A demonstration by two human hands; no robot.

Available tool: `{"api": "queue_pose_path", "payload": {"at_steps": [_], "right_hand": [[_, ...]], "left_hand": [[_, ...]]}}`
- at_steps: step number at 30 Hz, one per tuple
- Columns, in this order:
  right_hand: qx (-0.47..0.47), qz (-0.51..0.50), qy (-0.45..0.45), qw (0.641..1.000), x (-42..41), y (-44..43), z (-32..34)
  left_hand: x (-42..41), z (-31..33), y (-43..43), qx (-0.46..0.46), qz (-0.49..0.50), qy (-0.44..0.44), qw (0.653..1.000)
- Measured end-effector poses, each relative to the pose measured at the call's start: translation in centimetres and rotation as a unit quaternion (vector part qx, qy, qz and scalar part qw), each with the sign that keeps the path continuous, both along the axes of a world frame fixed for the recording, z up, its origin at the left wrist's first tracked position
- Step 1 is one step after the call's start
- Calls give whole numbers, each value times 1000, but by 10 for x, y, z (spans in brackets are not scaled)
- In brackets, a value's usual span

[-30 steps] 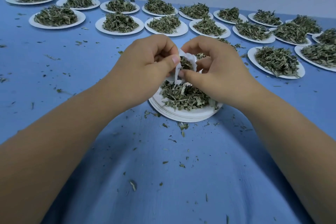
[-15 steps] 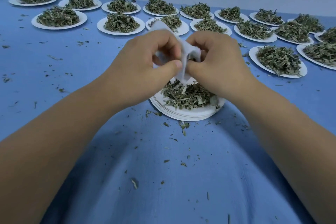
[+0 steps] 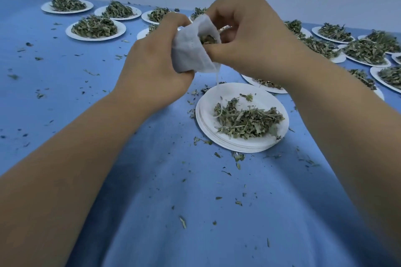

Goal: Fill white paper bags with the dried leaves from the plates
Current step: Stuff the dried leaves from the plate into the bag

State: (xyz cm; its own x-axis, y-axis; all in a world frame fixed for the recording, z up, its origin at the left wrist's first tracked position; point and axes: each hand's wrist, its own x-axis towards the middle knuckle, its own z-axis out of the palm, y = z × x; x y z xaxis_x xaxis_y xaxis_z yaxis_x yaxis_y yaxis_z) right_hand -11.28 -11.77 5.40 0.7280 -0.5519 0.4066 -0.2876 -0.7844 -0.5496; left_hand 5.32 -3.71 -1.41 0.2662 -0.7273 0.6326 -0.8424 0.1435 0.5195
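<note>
Hands meet just beyond the stack of paper plates point(image 3: 208, 134), held above it. The left hand point(image 3: 156, 67) grips the white paper bag point(image 3: 191, 50) round its body with curled fingers. The right hand point(image 3: 249, 39) pinches its open mouth, dried leaves point(image 3: 207, 39) showing inside. A leaf pile point(image 3: 245, 122) lies on the stack's top plate; leaf-heaped plates point(image 3: 71, 33) sit farther beyond.

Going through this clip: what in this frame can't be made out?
All in the head view:
How full the white paper bag is: the left hand and right hand gripping it cover most of it.
Middle plates of the far rows: hidden behind both hands.
Plates at the right edge: cut off by the frame.
Number of plates in the near stack: rims too thin to count.
</note>
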Motion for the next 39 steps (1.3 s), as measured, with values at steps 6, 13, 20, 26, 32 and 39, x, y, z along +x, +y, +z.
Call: {"api": "queue_pose_path", "payload": {"at_steps": [6, 13, 20, 26, 32, 39], "right_hand": [[98, -48, -101, 989, -16, 0, -13], [130, -33, -54, 990, -22, 14, -42], [175, -33, -89, 980, -4, 11, -45], [214, -37, -49, 975, -16, 8, -49], [229, -44, -2, 972, -40, 6, -43], [208, -38, -96, 973, -24, 14, -32]], "left_hand": [[2, -1, 0, 11, 21, 47, 999], [-6, 5, -1, 20, 32, 104, 994], [-8, 7, -3, 36, 12, 198, 980], [-11, 11, -5, 15, -34, 354, 934], [-6, 15, -4, -19, -24, 384, 923], [-20, 12, 2, 22, -18, 225, 974]]}}
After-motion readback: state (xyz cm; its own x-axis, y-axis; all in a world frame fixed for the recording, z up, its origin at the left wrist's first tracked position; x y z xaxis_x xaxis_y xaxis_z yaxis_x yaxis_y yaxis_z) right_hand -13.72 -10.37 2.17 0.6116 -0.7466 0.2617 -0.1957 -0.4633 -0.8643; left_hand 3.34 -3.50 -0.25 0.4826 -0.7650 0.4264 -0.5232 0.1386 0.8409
